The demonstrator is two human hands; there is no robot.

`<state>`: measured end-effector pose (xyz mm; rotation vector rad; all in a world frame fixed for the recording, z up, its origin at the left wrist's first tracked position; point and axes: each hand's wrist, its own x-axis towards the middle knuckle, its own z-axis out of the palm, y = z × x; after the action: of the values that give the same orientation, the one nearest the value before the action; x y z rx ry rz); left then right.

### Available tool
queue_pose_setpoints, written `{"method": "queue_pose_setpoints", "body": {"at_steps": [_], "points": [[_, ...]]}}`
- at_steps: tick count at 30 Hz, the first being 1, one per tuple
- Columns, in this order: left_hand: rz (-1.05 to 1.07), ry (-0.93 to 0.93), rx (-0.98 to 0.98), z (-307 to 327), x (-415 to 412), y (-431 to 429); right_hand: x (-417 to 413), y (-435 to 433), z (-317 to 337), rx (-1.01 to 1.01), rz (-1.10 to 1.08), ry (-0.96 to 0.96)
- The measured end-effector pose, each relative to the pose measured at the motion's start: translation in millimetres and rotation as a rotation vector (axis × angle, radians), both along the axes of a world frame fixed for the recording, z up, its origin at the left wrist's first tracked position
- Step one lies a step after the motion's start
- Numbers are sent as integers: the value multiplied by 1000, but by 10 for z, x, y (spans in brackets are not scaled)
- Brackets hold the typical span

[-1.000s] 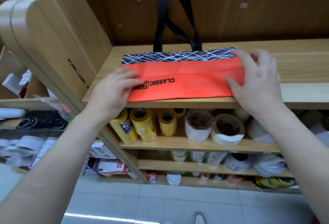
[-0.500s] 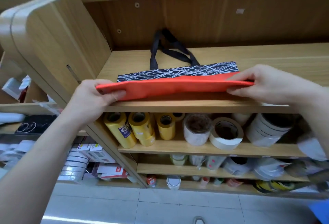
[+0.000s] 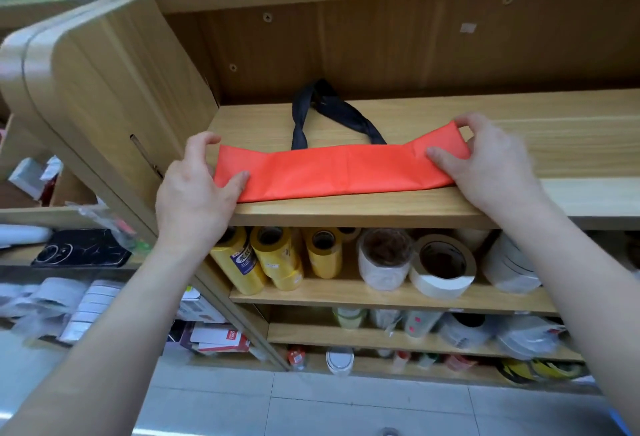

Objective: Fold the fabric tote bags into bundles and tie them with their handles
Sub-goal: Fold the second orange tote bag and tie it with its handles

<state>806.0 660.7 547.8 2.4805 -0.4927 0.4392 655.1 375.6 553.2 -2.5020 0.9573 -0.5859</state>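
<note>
An orange tote bag (image 3: 336, 172) lies folded into a long narrow strip along the front of a wooden shelf (image 3: 363, 209). Its black handles (image 3: 332, 113) stick out behind it, twisted over each other on the shelf. My left hand (image 3: 197, 190) holds the strip's left end, thumb on top and fingers curled behind it. My right hand (image 3: 485, 158) pinches the right end, thumb on the orange face and fingers hooked over the raised far corner.
The shelf's wooden side panel (image 3: 114, 96) rises just left of my left hand. Yellow tape rolls (image 3: 273, 259) and white tape rolls (image 3: 443, 269) fill the shelf below. Packaged goods sit on lower shelves and on a counter (image 3: 79, 252) at the left.
The orange fold was lifted and turned over the patterned black band, which is now hidden. The bag is a narrower strip, and the handles have dropped flat onto the shelf.
</note>
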Motion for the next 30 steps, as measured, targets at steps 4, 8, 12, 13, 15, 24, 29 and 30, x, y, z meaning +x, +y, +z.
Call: {"method": "queue_pose_setpoints", "body": {"at_steps": [4,8,12,13,15,24,29,30], "points": [[-332,-57,183,-39,66,-12,48,-29,14,-192,-78,90],[-441,49,334,-45,-18,-45,160,266,33,-339,159,18],[-425,19,563,15,-236,-14,354,676,-145,-228,503,95],[-434,-33,615,7,-287,25,364,683,-160,-199,533,118],[-476,-129,577,-50,-339,143,343,599,-132,-116,583,118],[-653,102,-476,207,-509,67,115,531,-67,150,788,85],[-576,355,-279,238,-471,-452,86,671,-104,354,655,-226],[-529,364,-197,183,-442,-517,84,673,-106,356,611,-247]]}}
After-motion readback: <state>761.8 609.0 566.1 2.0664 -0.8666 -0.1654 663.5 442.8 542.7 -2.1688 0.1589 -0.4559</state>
